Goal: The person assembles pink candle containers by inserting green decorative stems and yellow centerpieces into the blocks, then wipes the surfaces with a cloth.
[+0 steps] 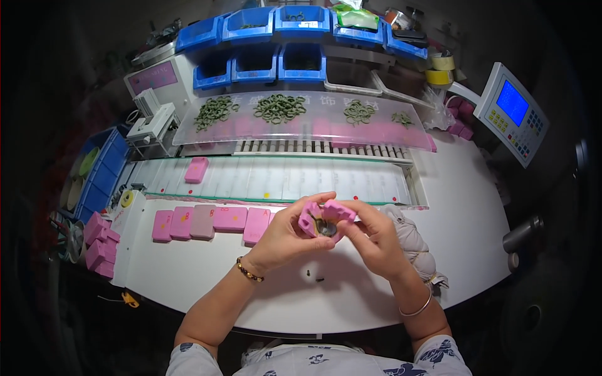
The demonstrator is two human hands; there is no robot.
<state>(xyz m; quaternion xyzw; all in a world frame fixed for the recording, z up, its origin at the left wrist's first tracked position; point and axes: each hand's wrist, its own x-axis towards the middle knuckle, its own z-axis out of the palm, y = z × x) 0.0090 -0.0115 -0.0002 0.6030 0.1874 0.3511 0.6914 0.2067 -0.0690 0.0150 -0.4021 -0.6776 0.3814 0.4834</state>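
My left hand (285,236) and my right hand (376,243) hold a pink rubber mold (339,211) between them above the front of the white table. Its edges are bent apart, and a dark round part shows in the hollow between the two sides. Fingers of both hands wrap round the mold, with the thumbs near its lower edge. Behind my left wrist, several pink molds (230,219) lie in a row, one of them greyer. Two small dark bits (320,279) lie on the table below my hands.
A glass-edged conveyor (301,181) carries one pink mold (196,170). Beyond it, a translucent tray (326,125) holds piles of green rings (279,109) under blue bins (249,24). A bundled cloth (411,241) lies beside my right forearm. A control panel (513,114) stands at right.
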